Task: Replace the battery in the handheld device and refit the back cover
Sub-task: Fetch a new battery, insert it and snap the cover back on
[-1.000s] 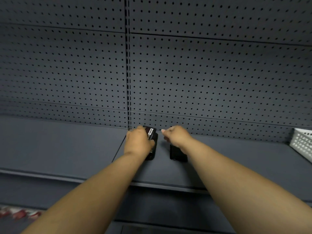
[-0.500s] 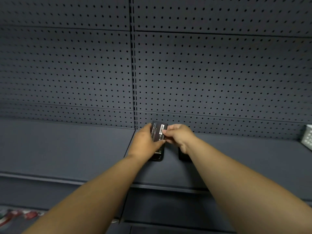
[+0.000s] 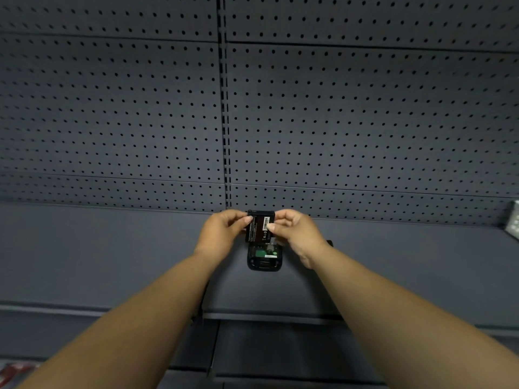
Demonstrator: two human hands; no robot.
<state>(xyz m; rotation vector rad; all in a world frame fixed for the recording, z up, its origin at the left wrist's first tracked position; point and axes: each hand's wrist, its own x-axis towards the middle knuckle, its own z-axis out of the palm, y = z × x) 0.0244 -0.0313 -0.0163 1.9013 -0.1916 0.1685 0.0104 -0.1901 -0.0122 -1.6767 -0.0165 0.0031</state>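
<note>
A black battery [image 3: 258, 226] with a barcode label is held upright above the shelf. My left hand [image 3: 222, 231] pinches its left edge and my right hand [image 3: 295, 231] pinches its right edge. Directly below it the black handheld device [image 3: 264, 258] lies face down on the shelf, its back open, with a green board showing in the empty bay. A dark corner of what may be the back cover [image 3: 329, 243] peeks out behind my right wrist; most of it is hidden.
The dark grey shelf [image 3: 112, 256] runs left and right, backed by a perforated panel [image 3: 337, 122]. A white perforated basket [image 3: 512, 220] sits at the far right edge. Red packaging [image 3: 14, 369] shows on a lower level at bottom left.
The battery was lifted off the device by my left hand; my right hand came over and took its right edge. The device's open bay is now uncovered below.
</note>
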